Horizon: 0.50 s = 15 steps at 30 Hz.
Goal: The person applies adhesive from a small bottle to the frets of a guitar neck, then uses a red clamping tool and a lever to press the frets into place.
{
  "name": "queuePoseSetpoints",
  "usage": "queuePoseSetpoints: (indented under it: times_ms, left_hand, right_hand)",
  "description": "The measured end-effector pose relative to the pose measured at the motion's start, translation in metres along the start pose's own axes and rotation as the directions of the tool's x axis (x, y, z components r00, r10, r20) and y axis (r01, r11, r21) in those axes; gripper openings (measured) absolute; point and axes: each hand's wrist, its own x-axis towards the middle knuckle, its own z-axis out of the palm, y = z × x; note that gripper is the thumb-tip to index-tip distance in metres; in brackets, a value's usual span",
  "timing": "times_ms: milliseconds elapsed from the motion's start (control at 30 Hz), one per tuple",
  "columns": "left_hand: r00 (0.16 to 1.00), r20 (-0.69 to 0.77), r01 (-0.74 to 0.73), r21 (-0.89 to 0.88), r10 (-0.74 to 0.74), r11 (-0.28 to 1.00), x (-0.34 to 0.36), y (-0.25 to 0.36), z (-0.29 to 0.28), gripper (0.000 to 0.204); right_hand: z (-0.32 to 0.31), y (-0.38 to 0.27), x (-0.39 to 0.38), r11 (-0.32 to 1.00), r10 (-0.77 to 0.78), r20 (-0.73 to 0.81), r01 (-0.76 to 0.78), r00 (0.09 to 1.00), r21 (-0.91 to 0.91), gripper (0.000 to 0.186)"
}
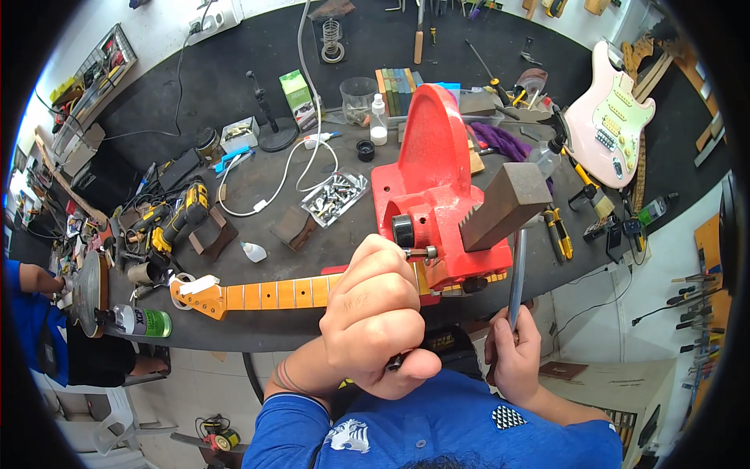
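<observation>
My left hand [373,316] is closed around a small black tool, mostly hidden by my fingers, just in front of the red press [424,148]. A metal bolt or tool tip [422,252] shows by my knuckles at the press's front, below a black knob [402,230]. My right hand [512,344] grips a steel lever [517,277] on the press's right side, below a dark rectangular metal block [504,205]. A maple guitar neck [277,295] lies crosswise under the press, its headstock to the left.
A co-worker's hand [48,283] is at the far left bench. Around the press lie a drill [187,215], a tray of hardware [336,195], dark wooden blocks [295,230], a white cable, bottles and pliers [558,234]. A pink guitar body [613,125] rests at back right.
</observation>
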Motion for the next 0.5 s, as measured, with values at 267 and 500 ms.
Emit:
queuePoseSetpoints:
  times_ms: [267,500]
  left_hand:
    - [0.992,-0.055,0.111,-0.089,-0.116,0.990,0.001,-0.001,0.000,0.046]
    - [0.997,-0.014,0.080,-0.003,-0.080,0.997,0.003,0.004,0.004,0.041]
  right_hand:
    - [-0.002,0.000,0.000,1.000,-0.007,0.009,0.007,1.000,-0.020,0.015]
    - [-0.004,-0.001,-0.001,0.996,0.051,0.033,-0.054,0.998,0.071,0.012]
